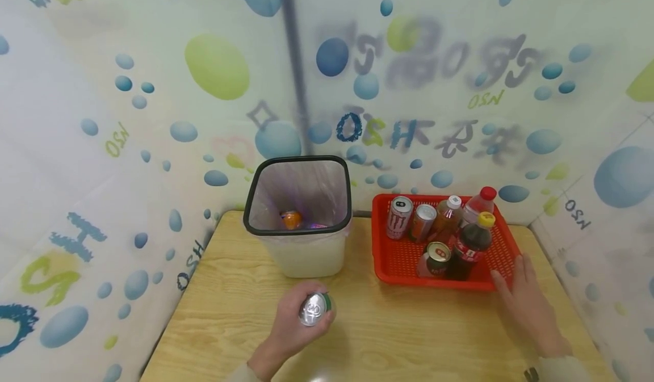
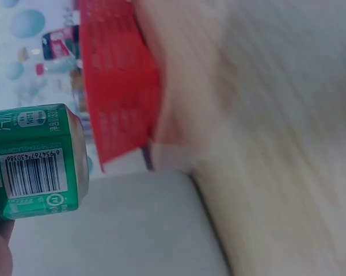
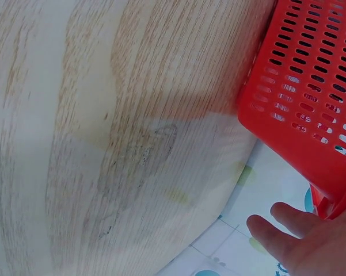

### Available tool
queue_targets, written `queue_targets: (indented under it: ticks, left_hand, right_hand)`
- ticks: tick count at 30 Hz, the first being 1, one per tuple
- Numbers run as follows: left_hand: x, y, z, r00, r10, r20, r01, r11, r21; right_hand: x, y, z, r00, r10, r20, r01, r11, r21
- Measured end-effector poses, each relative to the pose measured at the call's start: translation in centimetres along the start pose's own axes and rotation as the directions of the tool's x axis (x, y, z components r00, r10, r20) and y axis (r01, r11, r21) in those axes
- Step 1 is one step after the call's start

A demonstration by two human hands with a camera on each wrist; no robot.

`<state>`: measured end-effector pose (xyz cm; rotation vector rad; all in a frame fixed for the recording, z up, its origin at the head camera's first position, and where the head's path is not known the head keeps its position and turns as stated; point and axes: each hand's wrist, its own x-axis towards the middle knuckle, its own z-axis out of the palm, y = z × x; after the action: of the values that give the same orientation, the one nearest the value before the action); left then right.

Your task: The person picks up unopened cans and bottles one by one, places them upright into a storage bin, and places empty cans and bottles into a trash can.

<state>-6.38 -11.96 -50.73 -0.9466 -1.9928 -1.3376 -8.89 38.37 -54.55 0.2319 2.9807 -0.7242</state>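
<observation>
My left hand (image 1: 294, 318) grips a green soda can (image 2: 31, 164) above the table, in front of the bin; its silver end faces up in the head view. The barcode on its side shows in the left wrist view. At the right, my right hand (image 1: 528, 305) has its fingers extended at the front right corner of the red plastic basket (image 1: 409, 274), fingertips right at the rim. Inside the basket stand several drinks: a pink can (image 1: 399, 218), an orange-and-silver can (image 1: 423, 223), a dark can (image 1: 437, 258), a cola bottle (image 1: 467, 248) with a yellow cap and two other bottles.
A white bin (image 1: 306, 251) with a black rim and a clear liner stands left of the basket. An orange item (image 1: 292, 219) lies inside it. Patterned sheets (image 1: 409, 87) close off the back and both sides of the wooden table (image 1: 398, 336).
</observation>
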Motion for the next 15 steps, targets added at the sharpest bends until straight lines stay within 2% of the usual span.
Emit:
queue_targets:
  ticks: [9,12,15]
  left_hand:
    - [3.7,1.4,3.2,0.997,0.061,0.035,-0.06,0.997,-0.039]
    - [5.1,1.9,4.3,0.998,0.039,0.056,-0.036,0.998,-0.056]
    - [6.5,2.3,5.4,0.995,-0.033,0.091,0.042,0.995,-0.093]
  right_hand:
    - [-0.1,-0.1,-0.1,1.0,0.014,0.012,-0.014,1.0,0.006]
    - [-0.1,0.1,0.0,1.0,0.016,0.016,-0.016,1.0,0.007]
    - [-0.1,0.2,0.2,1.0,0.01,0.008,-0.01,1.0,0.008]
